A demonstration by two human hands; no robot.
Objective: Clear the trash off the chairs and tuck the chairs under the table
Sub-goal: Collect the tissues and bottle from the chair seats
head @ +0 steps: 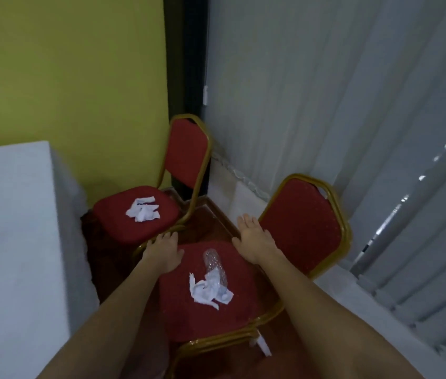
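Note:
Two red padded chairs with gold frames stand by the table. The near chair (301,228) carries a crushed clear plastic bottle (213,262) and a crumpled white paper (207,289) on its seat. The far chair (186,151) has another crumpled white paper (143,209) on its seat. My left hand (163,251) hovers flat over the near seat's left edge, fingers apart, holding nothing. My right hand (254,239) is stretched out flat over the seat's far right corner, beside the backrest, also holding nothing.
A table with a white cloth (11,242) fills the left. A green wall stands behind the far chair, and grey vertical blinds (353,105) run along the right. Dark red floor shows between the chairs.

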